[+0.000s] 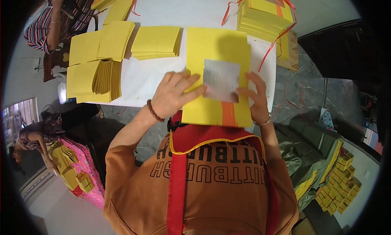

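On the worktable's near edge lies a yellow paper sheet (195, 43), apparently on a stack, its near end overhanging towards me. On it rests a square of silver foil (222, 78), with an orange strip (228, 112) running down below. My left hand (173, 94) reaches over the paper's left side, fingers apart, fingertips at the foil's left edge. At the right, my right hand (257, 98) has its fingers spread at the paper's edge and its thumb by the foil's lower right corner. Both hands' fingertips are slightly blurred.
Yellow paper stacks (156, 41) and fanned bundles (106, 78) occupy the white table (142, 78)'s left. A tall yellow pile (260, 15) with red ribbon (271, 49) stands far right. Other people (45, 125) are at the left; bundled yellow blocks (339, 184) lie lower right.
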`<state>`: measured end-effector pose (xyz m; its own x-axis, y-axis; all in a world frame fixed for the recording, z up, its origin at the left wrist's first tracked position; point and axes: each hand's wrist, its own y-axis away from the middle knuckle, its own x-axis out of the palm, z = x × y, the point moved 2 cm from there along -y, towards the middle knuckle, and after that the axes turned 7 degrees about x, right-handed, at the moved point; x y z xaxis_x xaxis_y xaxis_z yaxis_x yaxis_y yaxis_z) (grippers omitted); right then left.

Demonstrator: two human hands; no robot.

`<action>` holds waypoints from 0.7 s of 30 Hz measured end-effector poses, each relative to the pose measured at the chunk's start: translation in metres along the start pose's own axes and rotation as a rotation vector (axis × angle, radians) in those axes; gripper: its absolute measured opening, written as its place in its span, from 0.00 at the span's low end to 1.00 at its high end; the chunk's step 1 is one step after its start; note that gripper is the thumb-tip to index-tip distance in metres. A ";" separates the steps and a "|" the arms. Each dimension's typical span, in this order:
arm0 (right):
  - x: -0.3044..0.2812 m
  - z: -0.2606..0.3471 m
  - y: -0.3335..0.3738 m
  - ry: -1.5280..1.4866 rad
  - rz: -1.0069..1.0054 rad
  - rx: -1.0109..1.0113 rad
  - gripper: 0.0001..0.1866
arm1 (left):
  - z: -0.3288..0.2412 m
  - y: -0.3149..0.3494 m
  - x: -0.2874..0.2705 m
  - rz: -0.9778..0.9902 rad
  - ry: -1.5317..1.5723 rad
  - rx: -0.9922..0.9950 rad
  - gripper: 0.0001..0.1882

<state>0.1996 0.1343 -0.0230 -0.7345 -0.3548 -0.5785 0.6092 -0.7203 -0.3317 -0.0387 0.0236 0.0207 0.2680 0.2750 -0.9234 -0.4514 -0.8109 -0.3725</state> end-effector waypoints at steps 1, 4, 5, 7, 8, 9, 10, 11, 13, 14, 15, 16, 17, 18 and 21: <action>-0.002 0.005 0.002 0.096 0.074 -0.087 0.13 | -0.005 0.004 -0.001 -0.001 -0.001 -0.002 0.20; -0.008 0.014 0.003 0.099 0.212 -0.138 0.11 | -0.013 0.012 0.004 -0.020 0.281 -0.100 0.16; -0.008 0.015 0.003 0.104 0.276 -0.122 0.10 | -0.012 0.014 0.008 -0.021 0.281 -0.104 0.16; -0.003 0.013 0.003 -0.027 0.278 0.124 0.11 | -0.005 0.016 0.015 -0.099 0.517 -0.327 0.12; 0.001 0.009 0.004 -0.156 0.273 0.371 0.12 | -0.002 0.008 0.013 -0.102 0.553 -0.434 0.08; 0.004 0.008 0.004 -0.158 0.276 0.372 0.12 | 0.003 0.006 0.018 -0.101 0.554 -0.437 0.08; 0.006 0.006 0.000 -0.225 0.214 0.445 0.12 | 0.013 0.006 0.026 -0.042 0.685 -0.614 0.10; 0.008 0.004 -0.004 -0.292 0.149 0.518 0.13 | 0.019 0.007 0.034 0.019 0.815 -0.790 0.12; 0.017 0.013 -0.016 -0.407 0.022 0.536 0.14 | 0.020 0.005 0.038 -0.048 0.828 -0.776 0.14; 0.017 0.015 -0.020 -0.524 -0.105 0.550 0.16 | 0.019 0.005 0.037 -0.062 0.834 -0.811 0.14; 0.017 0.013 -0.020 -0.522 -0.106 0.545 0.16 | 0.018 0.005 0.036 -0.077 0.840 -0.847 0.14; 0.018 0.010 -0.018 -0.507 -0.109 0.562 0.17 | 0.018 0.004 0.036 -0.077 0.840 -0.848 0.14; 0.018 0.007 -0.016 -0.492 -0.111 0.578 0.19 | 0.018 0.003 0.036 -0.071 0.796 -0.852 0.14; 0.017 0.006 -0.016 -0.493 -0.109 0.577 0.19 | 0.018 0.002 0.036 -0.065 0.753 -0.856 0.14; 0.017 0.005 -0.018 -0.306 -0.089 0.549 0.20 | 0.022 0.000 0.040 -0.083 0.822 -0.902 0.14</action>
<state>0.1746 0.1384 -0.0229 -0.8771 -0.3751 -0.3001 0.3593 -0.9269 0.1086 -0.0466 0.0454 -0.0182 0.8734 0.1997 -0.4441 0.2572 -0.9636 0.0724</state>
